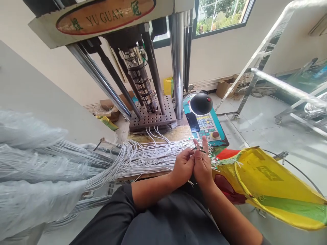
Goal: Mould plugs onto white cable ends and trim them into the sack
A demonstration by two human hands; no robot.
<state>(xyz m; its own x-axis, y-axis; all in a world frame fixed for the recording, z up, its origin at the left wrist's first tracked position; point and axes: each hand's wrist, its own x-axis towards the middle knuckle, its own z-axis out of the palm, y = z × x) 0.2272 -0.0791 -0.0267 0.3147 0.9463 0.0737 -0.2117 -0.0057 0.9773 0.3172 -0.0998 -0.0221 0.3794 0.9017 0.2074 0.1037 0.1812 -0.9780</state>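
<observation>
My left hand and my right hand meet close in front of my body, above the right end of a bundle of white cables. The left fingers are closed in a pinch on a small dark piece. Thumb and fingers of my right hand grip small dark green pieces, some with a pale edge; their exact kind is too small to make out. Behind the hands stands a vertical press machine, two looped cables running under its perforated metal plate. Small green tips show at the cables' right ends.
A teal control panel with a black domed lamp stands behind my hands. To the right hangs an open yellow bag on a hoop. Plastic-wrapped cable bundles fill the left side. A white metal frame rises at right.
</observation>
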